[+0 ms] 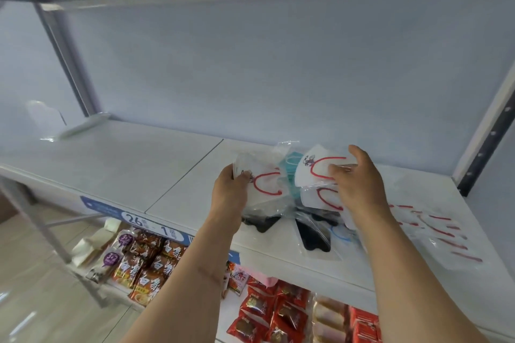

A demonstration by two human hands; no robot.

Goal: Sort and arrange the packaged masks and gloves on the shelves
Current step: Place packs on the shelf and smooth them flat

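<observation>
The person's left hand (230, 192) grips a clear plastic packet holding a white mask with red ear loops (263, 185), its fingers curled round the packet's left edge, with the thumb side hidden behind the wrapping. The right hand (359, 181) pinches a second clear packet with a white red-looped mask (315, 168) at its right end, thumb raised above the wrapper and fingers folded onto its front. Both packets are held up just above the white metal shelf (125, 164), tilted toward the camera, and between them a teal mask in a clear wrapper (291, 175) stands wedged, touching both.

The relation that matters is lateral: the two white packets lie side by side with their long axes running roughly left to right, each held at its outer end, so the inner ends meet over the loose heap. That heap, including black masks in clear bags (313, 237), lies directly below the hands on the shelf. Just right of the right wrist, a flat row of clear packets with red loops (440, 231) lies fanned on the shelf, nearer the right hand than the left. Judging from this, matching white packets likely belong with that row, a short reach rightward.
</observation>
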